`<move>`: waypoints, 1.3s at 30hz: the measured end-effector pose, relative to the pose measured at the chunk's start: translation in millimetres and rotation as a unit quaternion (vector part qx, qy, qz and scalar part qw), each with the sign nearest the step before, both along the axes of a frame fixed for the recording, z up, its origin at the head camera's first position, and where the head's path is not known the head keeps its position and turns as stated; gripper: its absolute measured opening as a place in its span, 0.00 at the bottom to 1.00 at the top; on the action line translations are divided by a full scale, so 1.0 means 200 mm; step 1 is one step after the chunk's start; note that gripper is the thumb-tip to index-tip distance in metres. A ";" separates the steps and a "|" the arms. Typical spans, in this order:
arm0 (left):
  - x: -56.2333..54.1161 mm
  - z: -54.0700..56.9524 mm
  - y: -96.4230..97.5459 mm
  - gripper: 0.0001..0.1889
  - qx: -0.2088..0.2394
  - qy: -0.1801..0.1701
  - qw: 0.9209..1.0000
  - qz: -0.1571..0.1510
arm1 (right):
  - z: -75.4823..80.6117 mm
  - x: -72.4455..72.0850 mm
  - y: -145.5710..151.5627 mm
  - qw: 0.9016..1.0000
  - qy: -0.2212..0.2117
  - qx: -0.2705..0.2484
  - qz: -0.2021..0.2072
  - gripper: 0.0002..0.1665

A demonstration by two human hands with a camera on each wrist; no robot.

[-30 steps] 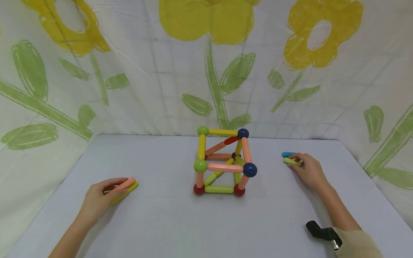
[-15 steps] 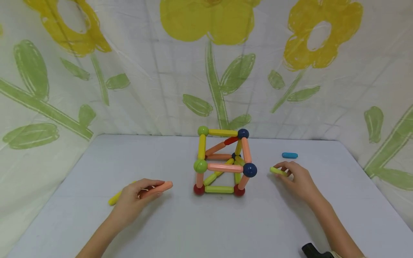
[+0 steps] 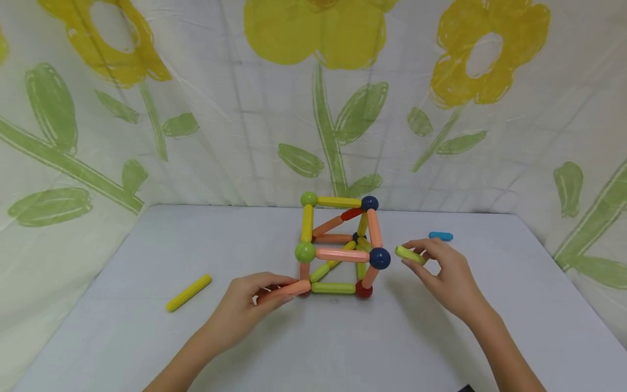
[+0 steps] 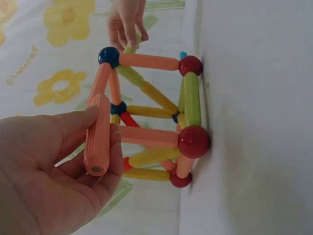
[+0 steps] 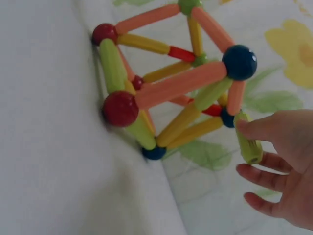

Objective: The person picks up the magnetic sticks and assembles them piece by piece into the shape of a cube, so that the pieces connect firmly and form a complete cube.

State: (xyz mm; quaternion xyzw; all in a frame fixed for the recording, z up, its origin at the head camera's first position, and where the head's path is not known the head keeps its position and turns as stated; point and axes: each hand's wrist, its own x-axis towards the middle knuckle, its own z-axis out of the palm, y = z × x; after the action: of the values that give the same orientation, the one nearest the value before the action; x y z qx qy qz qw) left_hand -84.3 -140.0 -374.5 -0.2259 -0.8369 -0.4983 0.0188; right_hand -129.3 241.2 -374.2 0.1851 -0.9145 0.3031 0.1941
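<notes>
In the head view my left hand (image 3: 245,305) pinches a salmon magnetic rod (image 3: 285,291) by the front-left red ball of a cube frame (image 3: 342,255). Whether rod and ball touch, I cannot tell. The left wrist view shows the rod (image 4: 99,134) between thumb and fingers, a small grey magnet in its near end. My right hand (image 3: 443,277) pinches a short lime-green rod (image 3: 410,255) just right of the front upper blue ball (image 3: 379,258). Seen from the right wrist, this green rod (image 5: 248,138) lies near the frame's blue balls. The frame is built of coloured rods and balls.
A yellow rod (image 3: 189,293) lies on the white table (image 3: 338,348) at the left. Toward the back right lies a short blue rod (image 3: 441,236). Behind the table's back edge hangs a pale cloth (image 3: 220,163) painted with yellow flowers.
My left hand has carried the salmon rod rightward to the frame, leaving the yellow rod behind. My right hand has brought the green rod left, away from the blue rod. The frame stands still.
</notes>
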 end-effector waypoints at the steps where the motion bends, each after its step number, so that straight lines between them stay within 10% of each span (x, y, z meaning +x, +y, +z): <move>1: 0.00 0.01 0.01 0.12 0.002 0.004 1.000 -0.005 | 0.02 0.01 -0.01 1.000 0.006 -0.005 0.001 0.17; 15: 0.01 0.06 0.11 0.12 0.018 0.007 0.999 -0.037 | 0.15 0.11 -0.12 0.997 0.041 -0.041 0.056 0.19; 39: 0.06 0.01 0.20 0.12 0.057 0.016 0.996 -0.064 | 0.07 0.23 -0.35 0.968 0.024 -0.064 0.241 0.24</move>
State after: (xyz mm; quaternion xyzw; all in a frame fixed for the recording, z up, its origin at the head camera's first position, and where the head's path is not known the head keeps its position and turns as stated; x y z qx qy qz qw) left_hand -72.5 -100.5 -372.5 -0.2851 -0.7906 -0.5417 0.0133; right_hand -82.7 172.1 -361.2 0.3944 -0.8165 0.3944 0.1491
